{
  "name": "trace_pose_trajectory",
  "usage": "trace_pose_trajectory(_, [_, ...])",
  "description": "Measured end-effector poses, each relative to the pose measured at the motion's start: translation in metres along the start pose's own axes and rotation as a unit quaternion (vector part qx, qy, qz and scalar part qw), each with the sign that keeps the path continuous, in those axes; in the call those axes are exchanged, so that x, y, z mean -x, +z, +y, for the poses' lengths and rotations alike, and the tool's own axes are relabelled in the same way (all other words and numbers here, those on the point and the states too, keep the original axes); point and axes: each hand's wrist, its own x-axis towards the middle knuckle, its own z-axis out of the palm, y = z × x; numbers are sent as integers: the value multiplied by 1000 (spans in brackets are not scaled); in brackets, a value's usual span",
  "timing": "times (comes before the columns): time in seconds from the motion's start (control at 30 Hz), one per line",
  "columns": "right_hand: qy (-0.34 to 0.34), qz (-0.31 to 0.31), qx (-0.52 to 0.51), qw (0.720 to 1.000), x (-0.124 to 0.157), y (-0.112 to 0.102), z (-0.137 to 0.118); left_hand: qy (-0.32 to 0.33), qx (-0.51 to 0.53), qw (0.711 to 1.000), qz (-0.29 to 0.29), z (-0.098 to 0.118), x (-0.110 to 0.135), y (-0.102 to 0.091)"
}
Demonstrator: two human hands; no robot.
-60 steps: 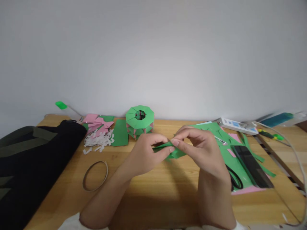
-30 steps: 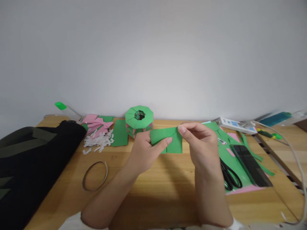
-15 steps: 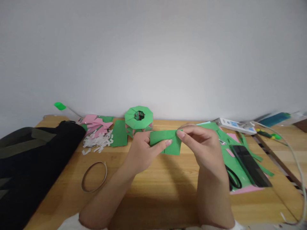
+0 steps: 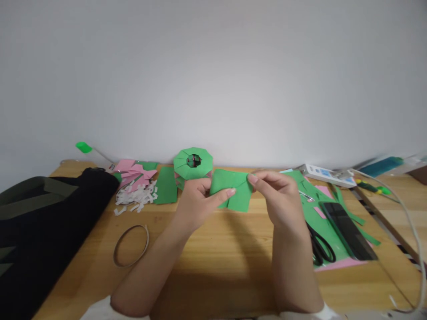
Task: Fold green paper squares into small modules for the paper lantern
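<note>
A folded green paper piece (image 4: 237, 190) is held up above the wooden table (image 4: 213, 249) between both hands. My left hand (image 4: 197, 204) pinches its left edge with thumb on the front. My right hand (image 4: 279, 198) pinches its upper right corner. Just behind my left hand stands a green and pink folded paper ring (image 4: 193, 166).
A black bag (image 4: 43, 222) fills the left side. Pink folded pieces (image 4: 135, 171), white paper scraps (image 4: 136, 197), a green strip (image 4: 166, 186) and a tape ring (image 4: 130, 246) lie left of centre. To the right lie green sheets (image 4: 328, 222), scissors (image 4: 320, 249), a black phone (image 4: 348, 231) and a cable (image 4: 410, 222).
The green paper went from flat and bunched between my fingers to lifted and opened out, facing me. It now tilts slightly, with both hands a little higher and nearer the paper ring.
</note>
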Motion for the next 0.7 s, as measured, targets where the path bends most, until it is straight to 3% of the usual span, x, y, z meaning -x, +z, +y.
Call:
trace_pose_trajectory(0.17, [43, 44, -21, 998, -5, -1, 5, -5, 73, 997, 8, -3, -5, 0])
trace_pose_trajectory(0.3, [75, -2, 6, 997, -5, -7, 0, 2, 109, 992, 64, -7, -8, -3])
trace_pose_trajectory(0.43, [85, -45, 41, 994, -4, -10, -4, -2, 111, 991, 73, -5, -8, -7])
trace_pose_trajectory(0.7, [90, -13, -18, 996, -8, -9, 3, 14, 97, 994, 57, -2, -8, -7])
